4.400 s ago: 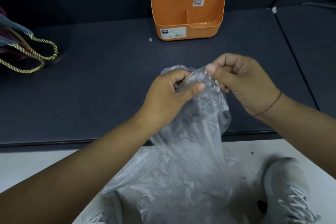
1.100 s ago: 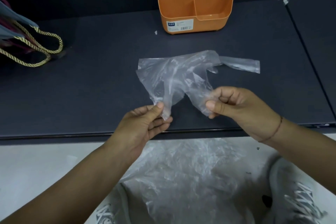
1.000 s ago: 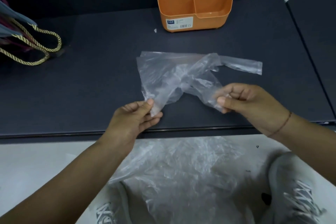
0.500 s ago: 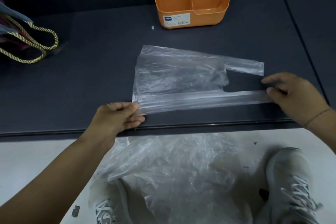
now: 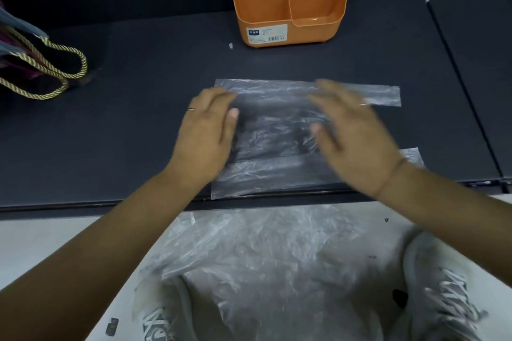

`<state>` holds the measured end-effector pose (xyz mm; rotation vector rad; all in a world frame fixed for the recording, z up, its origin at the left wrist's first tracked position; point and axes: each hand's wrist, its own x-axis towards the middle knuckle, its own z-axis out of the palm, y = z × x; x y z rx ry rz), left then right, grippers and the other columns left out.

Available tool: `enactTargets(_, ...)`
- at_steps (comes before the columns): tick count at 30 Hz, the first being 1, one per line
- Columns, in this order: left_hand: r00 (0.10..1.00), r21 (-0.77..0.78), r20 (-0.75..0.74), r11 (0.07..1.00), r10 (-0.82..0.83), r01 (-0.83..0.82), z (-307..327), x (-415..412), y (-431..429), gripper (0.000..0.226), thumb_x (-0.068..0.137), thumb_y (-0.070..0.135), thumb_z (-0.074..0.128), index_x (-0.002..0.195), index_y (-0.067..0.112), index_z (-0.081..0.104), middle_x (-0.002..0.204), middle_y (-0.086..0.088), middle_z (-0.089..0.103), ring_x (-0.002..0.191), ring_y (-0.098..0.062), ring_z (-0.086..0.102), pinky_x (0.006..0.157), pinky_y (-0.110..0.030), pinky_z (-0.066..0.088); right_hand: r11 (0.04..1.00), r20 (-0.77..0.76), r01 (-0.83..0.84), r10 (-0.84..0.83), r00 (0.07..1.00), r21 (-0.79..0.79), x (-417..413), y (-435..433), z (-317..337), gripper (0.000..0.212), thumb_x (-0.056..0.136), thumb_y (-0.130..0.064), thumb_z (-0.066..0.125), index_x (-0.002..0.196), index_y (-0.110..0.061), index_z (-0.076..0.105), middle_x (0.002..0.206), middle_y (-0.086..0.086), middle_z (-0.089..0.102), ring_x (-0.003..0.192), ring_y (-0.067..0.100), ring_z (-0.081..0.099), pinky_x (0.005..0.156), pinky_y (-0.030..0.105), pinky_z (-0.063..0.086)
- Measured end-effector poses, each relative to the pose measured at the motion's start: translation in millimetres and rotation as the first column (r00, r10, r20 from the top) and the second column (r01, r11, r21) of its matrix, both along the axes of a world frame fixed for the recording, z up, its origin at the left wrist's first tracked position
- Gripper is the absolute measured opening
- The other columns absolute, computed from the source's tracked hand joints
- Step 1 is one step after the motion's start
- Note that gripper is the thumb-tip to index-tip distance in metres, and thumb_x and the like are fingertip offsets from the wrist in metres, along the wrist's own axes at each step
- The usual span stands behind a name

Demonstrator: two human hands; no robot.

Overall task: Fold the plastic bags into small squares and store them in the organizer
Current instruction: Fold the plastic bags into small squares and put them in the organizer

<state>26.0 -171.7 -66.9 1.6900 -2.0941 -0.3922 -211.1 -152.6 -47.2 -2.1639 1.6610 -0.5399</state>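
Note:
A clear plastic bag lies spread flat on the dark table, its two handle strips pointing right. My left hand lies flat with straight fingers on the bag's left side. Over the bag's right part my right hand is flat and blurred with motion. At the back stands the orange organizer, with folded clear bags in its rear compartments.
A pile of crumpled clear plastic bags lies on the pale floor between my two grey shoes. A bag with gold rope handles sits at the table's left edge. A seam divides the table on the right.
Earlier both hands pinched the crumpled bag and pulled it out flat on the table. Now they have let go of its edges and lie flat on top of it.

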Motion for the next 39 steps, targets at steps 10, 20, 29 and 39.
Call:
enactTargets(10, 0.938, 0.278, 0.346, 0.956, -0.011, -0.091, -37.9, -14.9, -26.1, 0.07, 0.101, 0.051, 0.011, 0.156, 0.011, -0.005, 0.164, -0.004, -0.012, 0.15, -0.015, -0.015, 0.121, -0.032, -0.012, 0.954, -0.418, 0.094, 0.036, 0.908, 0.285, 15.6, -40.5, -44.0, 0.076, 0.091, -0.068, 0.014, 0.154, -0.028, 0.0, 0.162, 0.0, -0.01, 0.148, 0.022, -0.013, 0.119, 0.048, -0.008)
enactTargets(20, 0.92, 0.195, 0.391, 0.98, -0.039, -0.042, -37.5, -22.1, -24.0, 0.062, 0.104, 0.043, 0.006, 0.156, 0.009, -0.001, 0.164, -0.006, -0.008, 0.151, -0.017, -0.013, 0.12, -0.035, -0.015, 0.984, -0.289, -0.114, 0.151, 0.945, 0.14, 57.3, -34.7, -30.6, 0.065, 0.103, -0.042, 0.022, 0.154, -0.012, -0.003, 0.162, 0.005, -0.01, 0.148, 0.017, -0.012, 0.12, 0.034, -0.011)
enactTargets(29, 0.906, 0.237, 0.423, 0.967, -0.02, -0.089, -43.4, -13.5, -29.1, 0.065, 0.103, 0.045, 0.01, 0.155, 0.01, -0.009, 0.163, -0.004, -0.015, 0.149, -0.014, -0.017, 0.121, -0.037, -0.014, 0.978, -0.412, 0.006, 0.083, 0.907, 0.209, 35.7, -48.1, -55.3, 0.08, 0.095, -0.065, 0.012, 0.154, -0.014, -0.008, 0.162, 0.003, -0.013, 0.148, 0.017, -0.016, 0.12, 0.038, -0.01)
enactTargets(39, 0.924, 0.156, 0.373, 0.987, -0.088, 0.031, -37.9, -17.8, -2.7, 0.067, 0.101, 0.049, 0.005, 0.155, 0.01, -0.002, 0.164, -0.004, -0.009, 0.15, -0.015, -0.013, 0.12, -0.036, -0.016, 0.998, -0.383, 0.035, -0.016, 0.924, 0.043, 12.2, -23.9, -43.1, 0.069, 0.1, -0.049, 0.017, 0.154, -0.007, 0.005, 0.162, 0.011, 0.001, 0.15, 0.024, -0.003, 0.121, 0.04, -0.006)
